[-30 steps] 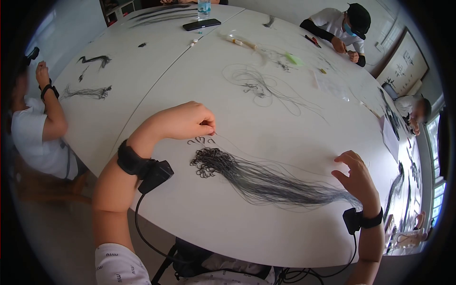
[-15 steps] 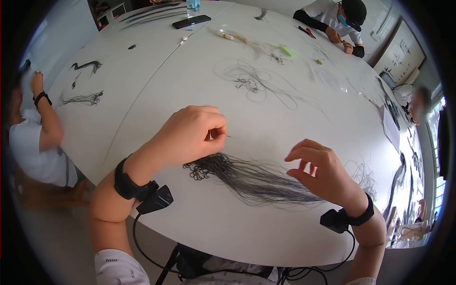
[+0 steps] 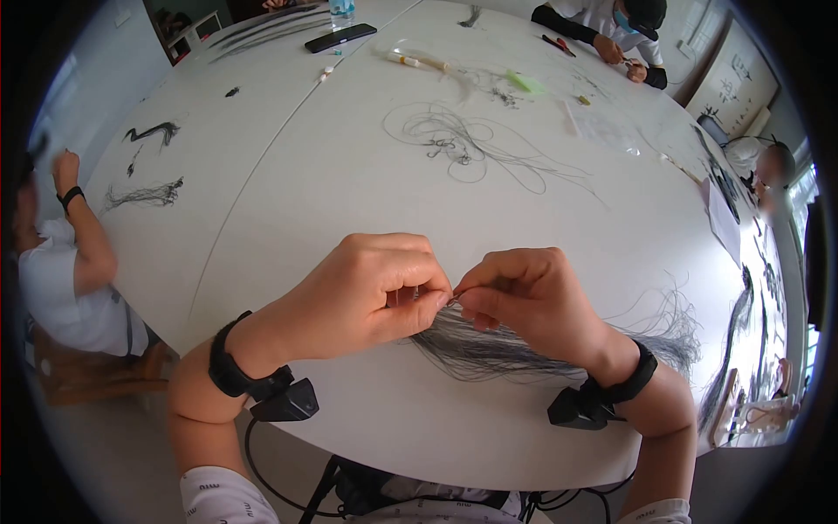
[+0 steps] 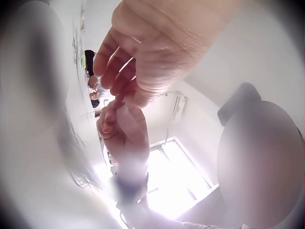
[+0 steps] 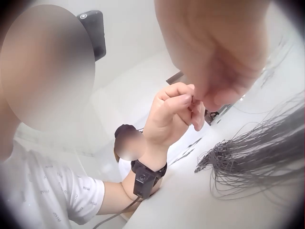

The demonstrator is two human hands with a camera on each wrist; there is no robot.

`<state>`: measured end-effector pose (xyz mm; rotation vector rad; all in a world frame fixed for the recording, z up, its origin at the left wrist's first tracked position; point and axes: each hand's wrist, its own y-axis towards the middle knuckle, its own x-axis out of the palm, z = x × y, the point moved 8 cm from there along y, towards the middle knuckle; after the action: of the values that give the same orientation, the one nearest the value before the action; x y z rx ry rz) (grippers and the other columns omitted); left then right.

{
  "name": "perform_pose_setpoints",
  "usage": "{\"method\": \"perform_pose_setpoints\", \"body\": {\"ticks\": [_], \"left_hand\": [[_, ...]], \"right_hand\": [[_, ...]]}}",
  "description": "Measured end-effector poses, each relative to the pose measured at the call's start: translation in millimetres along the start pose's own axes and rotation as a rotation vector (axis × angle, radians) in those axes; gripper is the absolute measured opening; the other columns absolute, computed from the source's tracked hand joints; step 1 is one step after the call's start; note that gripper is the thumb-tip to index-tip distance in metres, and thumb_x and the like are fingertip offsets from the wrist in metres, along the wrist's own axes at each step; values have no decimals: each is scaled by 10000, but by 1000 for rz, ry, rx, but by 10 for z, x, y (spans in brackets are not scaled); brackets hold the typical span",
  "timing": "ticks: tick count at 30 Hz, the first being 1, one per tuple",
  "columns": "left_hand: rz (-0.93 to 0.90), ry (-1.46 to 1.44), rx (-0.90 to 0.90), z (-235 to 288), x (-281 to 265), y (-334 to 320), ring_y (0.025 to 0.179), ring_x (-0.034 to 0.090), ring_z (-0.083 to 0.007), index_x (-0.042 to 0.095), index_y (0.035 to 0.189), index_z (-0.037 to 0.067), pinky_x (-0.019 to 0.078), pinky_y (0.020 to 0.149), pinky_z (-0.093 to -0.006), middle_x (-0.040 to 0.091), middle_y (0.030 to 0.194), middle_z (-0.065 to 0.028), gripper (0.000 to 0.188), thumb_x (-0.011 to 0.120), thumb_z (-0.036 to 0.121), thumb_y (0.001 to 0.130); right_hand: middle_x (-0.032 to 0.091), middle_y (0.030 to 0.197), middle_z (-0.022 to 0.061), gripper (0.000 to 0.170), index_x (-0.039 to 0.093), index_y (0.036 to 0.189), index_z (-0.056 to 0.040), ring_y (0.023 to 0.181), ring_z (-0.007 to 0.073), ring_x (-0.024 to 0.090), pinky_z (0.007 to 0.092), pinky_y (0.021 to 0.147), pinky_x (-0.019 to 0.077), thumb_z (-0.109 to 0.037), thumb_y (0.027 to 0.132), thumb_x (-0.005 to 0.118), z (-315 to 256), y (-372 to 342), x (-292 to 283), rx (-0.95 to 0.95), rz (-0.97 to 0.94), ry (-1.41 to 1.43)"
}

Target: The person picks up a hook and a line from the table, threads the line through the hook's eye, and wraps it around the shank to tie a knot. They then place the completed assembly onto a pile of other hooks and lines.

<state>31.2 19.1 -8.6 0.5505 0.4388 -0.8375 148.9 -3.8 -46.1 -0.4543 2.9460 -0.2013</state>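
Note:
In the head view my left hand point(image 3: 371, 293) and right hand point(image 3: 546, 306) meet fingertip to fingertip over the table. Between thumb and forefinger the left pinches a small fish hook, mostly hidden by the fingers. The right hand's thumb and forefinger pinch at the same spot, on the thin fishing line by the hook. Under both hands lies a bundle of dark fishing lines point(image 3: 489, 354), its loose ends fanning out to the right. Its clustered hooks point(image 5: 214, 157) show in the right wrist view; my left hand covers them in the head view.
Beyond my hands lies a loose coil of line with hooks point(image 3: 458, 153). Farther back are a phone point(image 3: 340, 38), a bottle point(image 3: 342, 13), a green note point(image 3: 526, 83) and red-handled pliers point(image 3: 559, 45). Other people sit around the table; more line bundles point(image 3: 144, 194) lie left.
My right hand has come in from the right, its spread fingers closing to a pinch at the left hand's fingertips. The left hand has moved right and nearer to me, still pinching the hook.

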Motion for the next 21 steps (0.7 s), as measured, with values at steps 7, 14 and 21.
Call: {"method": "perform_pose_setpoints", "body": {"ticks": [7, 14, 21], "left_hand": [[16, 49, 87, 53, 54, 18, 561, 518, -110, 571, 745, 2, 431, 495, -239, 519, 724, -36, 55, 617, -28, 736], [77, 146, 174, 113, 9, 1, 595, 531, -132, 585, 753, 31, 423, 502, -245, 553, 732, -51, 95, 597, -46, 698], [139, 58, 83, 27, 4, 24, 594, 520, -112, 578, 765, 7, 429, 525, -230, 562, 741, -46, 40, 615, 16, 778]], "right_hand": [[615, 693, 39, 87, 627, 882, 39, 610, 67, 571, 193, 531, 465, -37, 861, 591, 53, -35, 21, -21, -26, 115], [594, 647, 18, 118, 628, 862, 33, 563, 40, 537, 184, 483, 426, -82, 864, 599, 33, -63, -65, -29, 57, 106], [593, 635, 15, 129, 632, 859, 29, 566, 38, 545, 182, 471, 414, -98, 863, 606, 37, -76, -59, 6, 78, 61]]}}
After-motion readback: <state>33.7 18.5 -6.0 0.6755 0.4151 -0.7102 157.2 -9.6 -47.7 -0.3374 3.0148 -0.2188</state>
